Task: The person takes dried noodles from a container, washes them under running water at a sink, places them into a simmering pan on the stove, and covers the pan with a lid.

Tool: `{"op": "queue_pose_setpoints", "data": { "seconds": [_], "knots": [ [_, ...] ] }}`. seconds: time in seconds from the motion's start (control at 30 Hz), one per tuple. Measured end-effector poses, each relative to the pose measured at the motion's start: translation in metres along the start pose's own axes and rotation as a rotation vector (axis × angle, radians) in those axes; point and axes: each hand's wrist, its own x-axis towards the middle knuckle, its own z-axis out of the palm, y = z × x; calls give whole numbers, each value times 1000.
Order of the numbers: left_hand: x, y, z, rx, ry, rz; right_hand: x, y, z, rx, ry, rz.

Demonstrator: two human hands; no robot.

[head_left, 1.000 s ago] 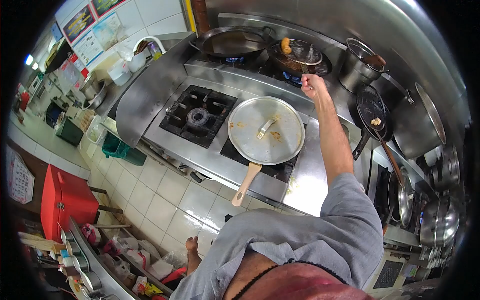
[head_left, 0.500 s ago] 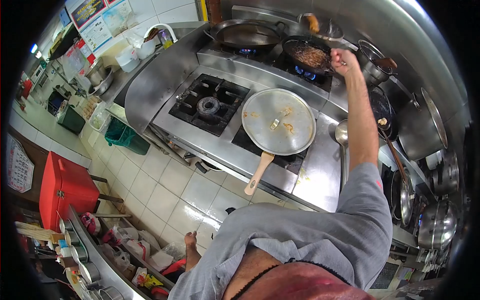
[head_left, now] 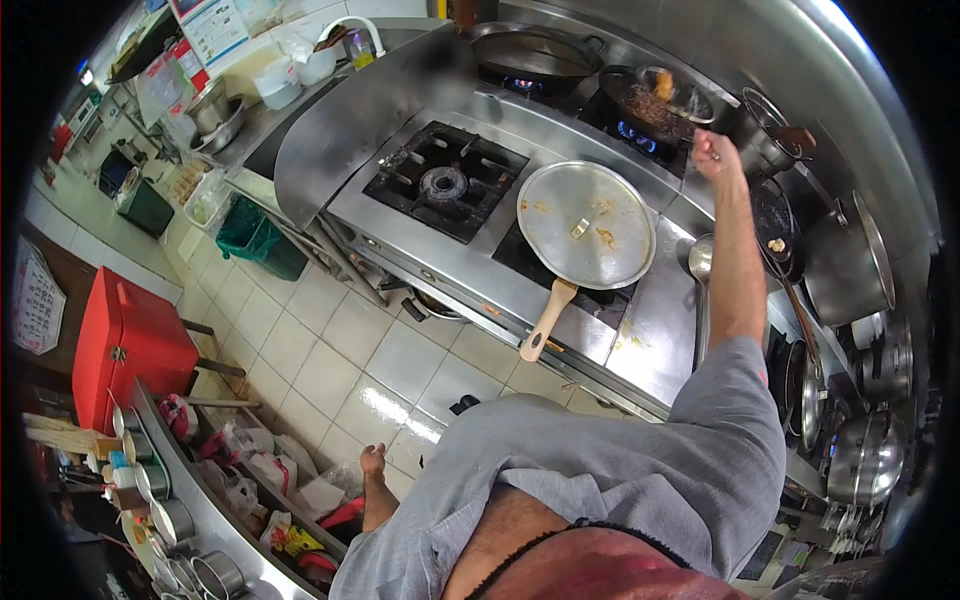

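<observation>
My right hand (head_left: pixel 717 155) is closed at the near right side of a dark frying wok (head_left: pixel 625 88). It grips what looks like a skimmer (head_left: pixel 690 100), its round head tilted over the wok. An orange-brown fried piece (head_left: pixel 663 85) shows against the skimmer head. Oil bubbles in the wok above a blue flame (head_left: pixel 636 137). Down by my side hangs my left hand (head_left: pixel 373 460), small in view, fingers slightly apart, with nothing in it. In front of me a pan with a wooden handle (head_left: pixel 548 322) sits under a flat metal lid (head_left: pixel 590 220).
A second wok (head_left: pixel 535 55) stands over a flame at the back. An unlit burner (head_left: pixel 444 184) is at the left. Pots (head_left: pixel 845 260) and a ladle (head_left: pixel 701 260) line the right side. A red box (head_left: pixel 125 345) stands behind at the left, near a lined bin (head_left: pixel 262 238).
The skimmer and the fried piece have come down from behind the wok to over it. My right hand has tilted with it. The whole view has shifted slightly.
</observation>
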Motion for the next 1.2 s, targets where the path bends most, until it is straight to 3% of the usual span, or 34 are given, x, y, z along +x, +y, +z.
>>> {"op": "queue_pose_setpoints", "data": {
  "seconds": [0.1,0.17,0.23,0.27,0.3,0.37,0.4,0.43,0.47,0.53,0.57,0.6,0.7,0.8,0.83,0.9,0.93,1.0,1.2],
  "knots": [
    [-10,-17,-1,-135,113,11,7,-37,11,-134,-83,-113],
    [-13,-28,2,11,124,74,18,-55,10,-127,-73,-110],
    [-30,-35,10,36,144,167,19,-45,-10,-243,-224,-192],
    [-62,-13,13,-110,160,41,29,-30,-22,-239,-162,-205],
    [-33,-52,32,-37,235,103,37,-14,-34,-237,-99,-218],
    [-62,-48,45,-102,220,-6,66,7,-70,-178,-40,-184],
    [-49,-74,66,13,350,61,51,9,-65,-216,-84,-120],
    [-57,-79,73,-24,324,32,92,6,-103,-291,-297,-90],
    [-69,-77,77,-38,298,-61,121,5,-118,-204,-179,-90],
    [-94,-78,76,28,351,-99,233,-18,-180,-781,-696,-338],
    [-95,-89,81,0,362,-115,144,-2,-114,-57,-432,17],
    [-104,-91,82,-4,376,-133,92,4,-90,-115,-282,-24],
    [-126,-88,67,-54,345,-214,71,-2,-83,-546,-289,-232],
    [-128,-101,68,-114,330,-278,55,0,-67,-1004,-425,-589],
    [-128,-105,67,-108,357,-268,54,2,-59,-1072,-564,-767],
    [-134,-107,57,-124,393,-275,-10,26,-9,-976,-203,-431],
    [-134,-112,52,-138,409,-266,-28,32,8,-973,-220,-432],
    [-135,-118,34,-163,436,-262,-55,41,41,-629,-349,-163],
    [-131,-149,-29,-259,488,-261,-176,134,191,-543,-753,0]
  ]
}}
